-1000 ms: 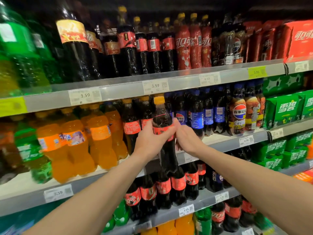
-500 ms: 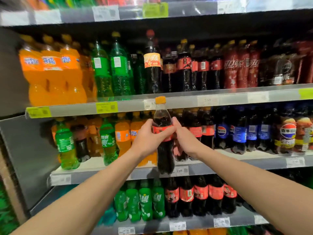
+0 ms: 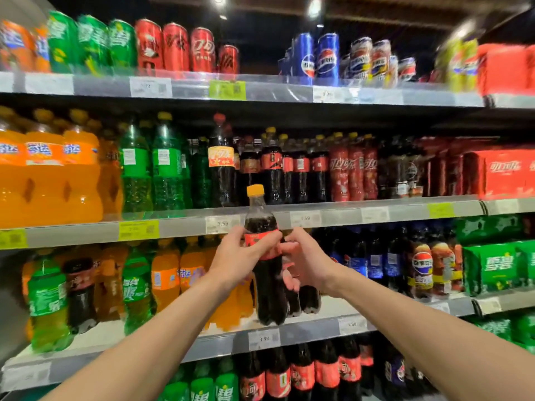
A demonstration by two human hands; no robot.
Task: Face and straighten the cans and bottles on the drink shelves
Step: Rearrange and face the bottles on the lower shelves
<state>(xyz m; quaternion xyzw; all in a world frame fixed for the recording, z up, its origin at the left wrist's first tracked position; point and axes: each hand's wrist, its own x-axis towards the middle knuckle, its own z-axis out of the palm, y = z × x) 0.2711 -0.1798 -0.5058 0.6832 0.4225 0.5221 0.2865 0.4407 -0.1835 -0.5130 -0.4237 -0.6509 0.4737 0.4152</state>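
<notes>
Head view of drink shelves. A cola bottle [image 3: 267, 273] with a yellow cap [image 3: 255, 190] and red label is held upright in front of the third shelf [image 3: 307, 332], its base level with the shelf's front edge. The left hand [image 3: 240, 260] grips the bottle at the label, fingers [image 3: 267, 237] and thumb curled round it. The right hand [image 3: 305, 263] touches the label's right side, its fingers loosely bent; a firm grip cannot be told. Orange soda bottles [image 3: 165, 273] stand just left, further cola bottles [image 3: 308, 298] directly behind.
</notes>
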